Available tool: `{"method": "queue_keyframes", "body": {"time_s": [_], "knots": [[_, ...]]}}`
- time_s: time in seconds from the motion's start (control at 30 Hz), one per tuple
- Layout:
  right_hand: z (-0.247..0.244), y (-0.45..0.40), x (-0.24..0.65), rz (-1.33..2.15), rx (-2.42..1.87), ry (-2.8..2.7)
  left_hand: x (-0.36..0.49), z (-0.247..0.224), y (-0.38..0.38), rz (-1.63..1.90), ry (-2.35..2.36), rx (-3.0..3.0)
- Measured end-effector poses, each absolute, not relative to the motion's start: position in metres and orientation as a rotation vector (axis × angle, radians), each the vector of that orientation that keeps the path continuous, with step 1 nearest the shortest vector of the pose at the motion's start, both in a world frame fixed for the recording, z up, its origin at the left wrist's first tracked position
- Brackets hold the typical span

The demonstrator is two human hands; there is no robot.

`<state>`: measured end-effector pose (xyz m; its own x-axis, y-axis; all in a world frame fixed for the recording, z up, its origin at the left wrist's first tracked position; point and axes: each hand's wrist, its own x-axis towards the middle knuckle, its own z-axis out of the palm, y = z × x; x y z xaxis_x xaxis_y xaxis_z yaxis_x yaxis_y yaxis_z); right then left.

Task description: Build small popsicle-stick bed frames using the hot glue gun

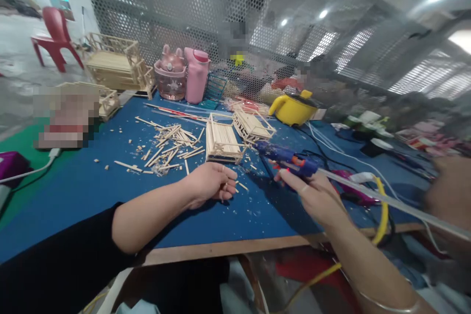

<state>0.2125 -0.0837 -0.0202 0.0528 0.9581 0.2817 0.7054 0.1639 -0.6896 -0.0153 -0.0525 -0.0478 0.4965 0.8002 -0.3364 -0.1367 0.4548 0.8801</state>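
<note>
My right hand (pixel 314 194) grips a blue hot glue gun (pixel 285 157), a long clear glue stick (pixel 397 202) trailing from its back end. Its nozzle points left, towards the small wooden-stick frames. My left hand (pixel 215 181) hovers low over the blue table with its fingers curled in; whatever is between them is hidden. Just beyond it stands a small crib-like frame (pixel 222 140) built of thin wooden sticks. A second stick frame (pixel 253 122) lies tilted behind that one. Loose short sticks (pixel 171 144) are piled to the left, with scraps around them.
Finished stick models (pixel 114 66) stand at the back left, near a pink bottle (pixel 196 76) and a pink cup (pixel 171 81). A yellow pot (pixel 294 108) sits at the back right, with cables beside it. A perforated metal screen (pixel 221 19) rises behind. Another person's blurred arm (pixel 447 191) shows at right.
</note>
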Motion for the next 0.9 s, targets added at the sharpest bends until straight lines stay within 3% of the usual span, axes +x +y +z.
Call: {"method": "queue_keyframes", "body": {"time_s": [0.37, 0.9], "knots": [[-0.04, -0.092, 0.203, -0.007, -1.535, -1.927, -0.013, -0.048, -0.057, 0.546, 0.939, 1.053], [-0.046, -0.086, 0.201, -0.192, -1.443, -2.008, -0.012, -0.048, -0.058, 0.548, 0.937, 1.102]]}}
